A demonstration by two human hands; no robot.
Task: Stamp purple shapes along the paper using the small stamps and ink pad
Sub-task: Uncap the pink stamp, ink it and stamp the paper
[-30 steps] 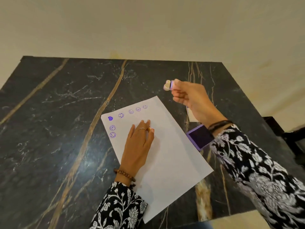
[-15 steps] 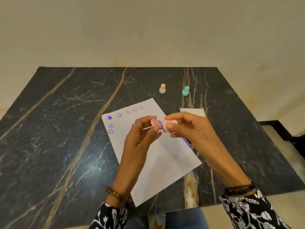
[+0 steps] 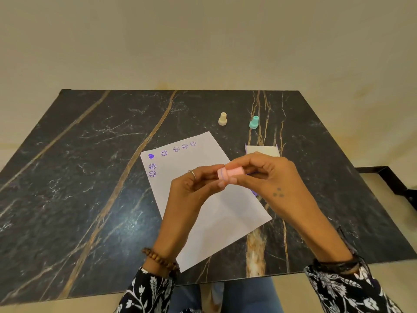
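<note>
Both hands are raised above the paper point(image 3: 203, 199), meeting over its middle; the pink stamp point(image 3: 230, 174) lies sideways between them, probably so its face can be checked or a cap pulled off before inking; which, I cannot tell. The right hand point(image 3: 268, 177) has its fingers point(image 3: 239, 164) closed on the stamp's body, wrist bent inward; the left hand point(image 3: 191, 190) pinches the stamp's other end with thumb and fingertips, palm turned toward the right. The paper lies flat on the dark surface point(image 3: 90, 177), purple marks point(image 3: 164, 153) along its far and left edges; the ink pad point(image 3: 261, 150) sits just right of the paper, mostly hidden by the right hand; a cream stamp point(image 3: 222, 119) and a teal stamp point(image 3: 254, 122) stand upright beyond the paper, within reach for later shapes.
</note>
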